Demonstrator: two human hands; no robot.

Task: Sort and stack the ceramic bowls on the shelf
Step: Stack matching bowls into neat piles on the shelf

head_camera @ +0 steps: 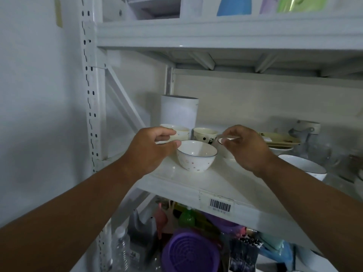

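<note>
My left hand (151,148) is out over the white metal shelf (225,185). Its fingers are bent in a loose, wide curve and its thumb tip is right by the rim of the white ceramic bowl with small coloured dots and a thin dark rim (196,155). I can't tell if my thumb really touches it. I am not holding it yet.

That dotted bowl sits upright on the shelf, near the front, between my two hands. Its open mouth points up. It is round, so it has no long side.

Just behind it are two cream ceramic cups: the plain one (179,132) on the left, and the one with black spots (205,135) beside it. A tall white tube (179,110) stands at the back.

My right hand (247,148) pinches the rim of a small white bowl with a dark rim (225,143), which is mostly hidden behind my fingers. Farther right sits a bigger white bowl with a dark rim (306,167).

I think I am at the picking part, gathering bowls that match. Next I should get a firm grip, lift the small bowl straight up, keep it level, and set it softly inside a bowl it fits.
</note>
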